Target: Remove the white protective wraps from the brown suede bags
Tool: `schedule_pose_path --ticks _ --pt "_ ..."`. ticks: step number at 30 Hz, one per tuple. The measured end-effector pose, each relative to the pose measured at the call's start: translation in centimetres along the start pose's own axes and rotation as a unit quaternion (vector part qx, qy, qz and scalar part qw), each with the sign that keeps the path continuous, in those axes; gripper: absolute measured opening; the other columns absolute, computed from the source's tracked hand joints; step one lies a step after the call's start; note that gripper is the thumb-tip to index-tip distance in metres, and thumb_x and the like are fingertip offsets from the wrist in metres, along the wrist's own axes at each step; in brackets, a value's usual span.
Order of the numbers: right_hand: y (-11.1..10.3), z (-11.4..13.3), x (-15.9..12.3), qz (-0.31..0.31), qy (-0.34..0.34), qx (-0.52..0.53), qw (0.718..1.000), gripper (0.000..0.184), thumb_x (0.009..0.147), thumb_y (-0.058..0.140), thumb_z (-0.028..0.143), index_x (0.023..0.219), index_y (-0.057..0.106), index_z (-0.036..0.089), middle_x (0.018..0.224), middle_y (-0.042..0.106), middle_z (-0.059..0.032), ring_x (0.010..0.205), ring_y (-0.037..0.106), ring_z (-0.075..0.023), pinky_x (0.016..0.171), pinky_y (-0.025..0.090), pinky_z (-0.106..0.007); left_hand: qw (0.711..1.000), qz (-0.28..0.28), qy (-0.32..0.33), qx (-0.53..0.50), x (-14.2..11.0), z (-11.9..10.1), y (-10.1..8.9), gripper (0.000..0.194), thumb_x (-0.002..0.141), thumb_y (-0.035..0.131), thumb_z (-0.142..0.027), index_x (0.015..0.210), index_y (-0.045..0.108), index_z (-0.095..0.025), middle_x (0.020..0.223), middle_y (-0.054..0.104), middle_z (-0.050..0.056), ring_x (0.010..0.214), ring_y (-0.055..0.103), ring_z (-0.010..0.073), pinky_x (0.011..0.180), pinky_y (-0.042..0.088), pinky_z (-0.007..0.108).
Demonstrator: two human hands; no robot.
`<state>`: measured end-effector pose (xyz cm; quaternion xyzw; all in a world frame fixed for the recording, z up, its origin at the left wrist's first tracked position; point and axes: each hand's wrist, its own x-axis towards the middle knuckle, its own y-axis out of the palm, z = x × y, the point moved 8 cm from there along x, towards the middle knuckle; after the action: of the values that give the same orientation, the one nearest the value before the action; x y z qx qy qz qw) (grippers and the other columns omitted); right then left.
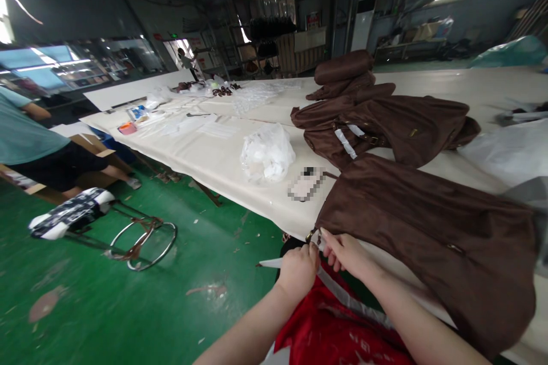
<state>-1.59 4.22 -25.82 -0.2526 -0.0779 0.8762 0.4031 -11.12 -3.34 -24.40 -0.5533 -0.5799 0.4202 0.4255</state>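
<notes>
A large brown bag [411, 228] lies on its side at the table's near right edge. At its left corner is a small metal ring [309, 236]. Just below the ring, my left hand [298, 267] is closed round a strap [357, 303] wrapped in whitish covering. A pale pointed end with a dark tip [269, 263] sticks out to the left of that hand. Beside it, my right hand [347, 255] pinches a white bit by the ring, thumb against fingers. The exact grip there is partly hidden.
More brown bags [385, 120] are piled behind. A phone [306, 183] and a crumpled clear plastic bag [268, 154] lie on the long table [205, 165]. A padded stool [72, 214] is tipped on the green floor, near a person [34, 131] at the left.
</notes>
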Motion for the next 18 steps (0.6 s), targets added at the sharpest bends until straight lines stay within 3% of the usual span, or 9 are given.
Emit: schedule_pose_path --ticks 5,10,13,15,18 --pt "1.3 -0.1 -0.1 0.033 0.001 0.035 0.999 0.038 0.077 0.058 0.053 0.062 0.06 0.019 0.049 0.061 0.0011 0.037 0.052 -0.0097 0.038 0.034 -0.021 1.0 0.023 -0.016 -0.003 -0.1 0.0 0.2 0.027 0.092 0.037 -0.018 0.108 0.057 -0.013 0.089 0.064 0.015 0.081 0.062 0.0264 0.072 0.046 0.036" --pt "2.5 -0.9 -0.6 0.046 -0.027 0.139 0.989 0.032 0.076 0.058 0.049 0.067 0.059 0.018 0.053 0.058 0.0035 0.043 0.052 -0.0086 0.043 0.037 -0.02 0.978 -0.063 -0.062 -0.19 -1.0 1.0 -1.1 0.023 0.09 0.039 -0.018 0.106 0.056 -0.016 0.095 0.065 0.011 0.085 0.06 0.0212 0.077 0.044 0.032" --pt "2.9 -1.9 -0.7 0.046 -0.02 0.184 0.982 0.034 0.075 0.059 0.05 0.066 0.057 0.018 0.053 0.057 0.004 0.044 0.051 -0.008 0.044 0.037 -0.02 0.933 -0.078 -0.098 -0.338 -1.1 1.8 -0.7 0.016 0.089 0.042 -0.021 0.085 0.057 -0.017 0.079 0.062 0.004 0.073 0.057 0.0161 0.069 0.043 0.026" --pt "3.1 -2.4 -0.7 0.047 -0.011 0.199 0.979 0.035 0.074 0.06 0.052 0.066 0.057 0.018 0.054 0.057 0.0039 0.044 0.05 -0.0079 0.045 0.037 -0.02 0.889 -0.059 -0.13 -0.435 -0.9 2.2 0.3 0.021 0.088 0.045 -0.028 0.074 0.055 -0.017 0.068 0.058 0.001 0.064 0.052 0.013 0.062 0.04 0.023" --pt "3.3 -2.9 -0.4 0.049 -0.004 0.203 0.978 0.037 0.073 0.061 0.054 0.067 0.059 0.017 0.054 0.057 0.0036 0.045 0.05 -0.0084 0.045 0.036 -0.021 0.778 0.011 -0.207 -0.592 -0.9 2.4 2.7 0.032 0.083 0.055 -0.044 0.067 0.051 -0.017 0.053 0.048 -0.005 0.045 0.037 0.0071 0.046 0.027 0.02"
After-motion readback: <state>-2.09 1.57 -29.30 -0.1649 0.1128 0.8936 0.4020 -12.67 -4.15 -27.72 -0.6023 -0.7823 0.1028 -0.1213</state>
